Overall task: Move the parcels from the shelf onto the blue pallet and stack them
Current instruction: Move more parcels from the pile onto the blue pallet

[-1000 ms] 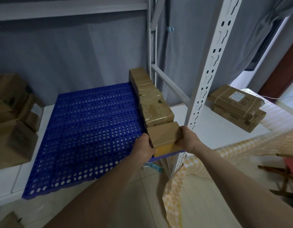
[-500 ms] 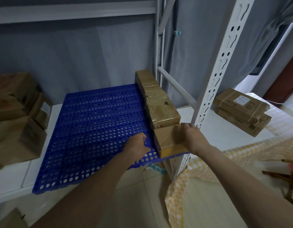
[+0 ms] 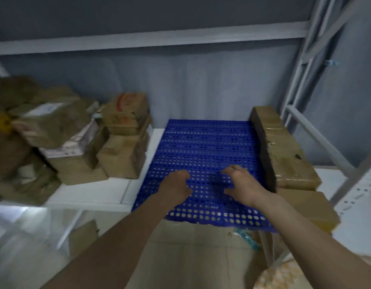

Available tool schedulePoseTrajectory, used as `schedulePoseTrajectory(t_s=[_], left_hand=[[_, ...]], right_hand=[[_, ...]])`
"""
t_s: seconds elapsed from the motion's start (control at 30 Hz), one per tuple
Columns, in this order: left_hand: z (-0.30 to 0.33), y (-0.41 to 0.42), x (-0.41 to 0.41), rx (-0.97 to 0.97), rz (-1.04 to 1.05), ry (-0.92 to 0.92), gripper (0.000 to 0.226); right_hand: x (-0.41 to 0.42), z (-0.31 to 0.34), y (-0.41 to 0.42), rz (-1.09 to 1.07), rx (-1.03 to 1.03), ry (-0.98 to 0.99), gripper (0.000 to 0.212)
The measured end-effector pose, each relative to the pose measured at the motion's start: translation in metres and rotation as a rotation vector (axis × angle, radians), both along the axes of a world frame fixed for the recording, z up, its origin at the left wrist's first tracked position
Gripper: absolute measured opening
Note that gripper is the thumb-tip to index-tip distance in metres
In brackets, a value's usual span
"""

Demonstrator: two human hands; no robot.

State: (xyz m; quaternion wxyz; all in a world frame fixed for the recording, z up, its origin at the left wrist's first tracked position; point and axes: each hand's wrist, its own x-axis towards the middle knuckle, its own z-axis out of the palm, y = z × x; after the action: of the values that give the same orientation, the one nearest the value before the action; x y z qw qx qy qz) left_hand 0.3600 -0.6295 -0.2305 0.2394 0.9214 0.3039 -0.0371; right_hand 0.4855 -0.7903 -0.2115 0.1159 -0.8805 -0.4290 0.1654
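A blue perforated pallet [image 3: 203, 147] lies on the white shelf. Along its right edge runs a row of brown parcels: a long taped one [image 3: 284, 151] toward the back and a smaller one [image 3: 305, 207] at the front corner. A heap of brown parcels [image 3: 61, 132] sits on the shelf left of the pallet. My left hand [image 3: 176, 186] and my right hand [image 3: 241, 182] hover over the pallet's front half, fingers loosely curled, holding nothing. The view is motion-blurred.
A white perforated upright [image 3: 359, 186] and diagonal braces stand right of the parcel row. The shelf beam [image 3: 151, 39] crosses overhead. Below the shelf I see a cardboard box [image 3: 82, 236] on the floor and a yellow patterned cloth [image 3: 284, 274] at lower right.
Both hands have let go of the front parcel and moved left over the bare pallet. The view has swung left, showing the parcel heap on the shelf.
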Motion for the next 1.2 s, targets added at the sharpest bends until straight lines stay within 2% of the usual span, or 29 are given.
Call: schedulePoseTrajectory(t_s=[0.2, 0.43, 0.57, 0.83, 0.97, 1.1, 1.2], left_hand=[[0.01, 0.064, -0.058, 0.053, 0.152, -0.016, 0.042], [0.014, 0.139, -0.115, 0.007, 0.334, -0.056, 0.057], [0.018, 0.183, -0.134, -0.046, 0.356, -0.12, 0.046], [0.003, 0.264, -0.144, -0.141, 0.351, -0.235, 0.04], [-0.008, 0.291, -0.132, -0.172, 0.329, -0.257, 0.058], [-0.022, 0.307, -0.117, -0.253, 0.344, -0.249, 0.065], [-0.028, 0.315, -0.109, -0.305, 0.384, -0.198, 0.062]], right_hand=[[-0.032, 0.0, 0.083, 0.124, 0.016, 0.046, 0.065], [-0.074, -0.002, 0.172, 0.224, 0.01, 0.096, 0.065], [-0.091, -0.002, 0.217, 0.225, 0.003, 0.125, 0.063], [-0.122, -0.006, 0.293, 0.067, 0.053, 0.251, 0.05], [-0.127, -0.016, 0.319, -0.006, 0.067, 0.316, 0.058], [-0.119, -0.026, 0.34, -0.093, 0.114, 0.386, 0.066], [-0.112, -0.031, 0.351, -0.179, 0.167, 0.5, 0.072]])
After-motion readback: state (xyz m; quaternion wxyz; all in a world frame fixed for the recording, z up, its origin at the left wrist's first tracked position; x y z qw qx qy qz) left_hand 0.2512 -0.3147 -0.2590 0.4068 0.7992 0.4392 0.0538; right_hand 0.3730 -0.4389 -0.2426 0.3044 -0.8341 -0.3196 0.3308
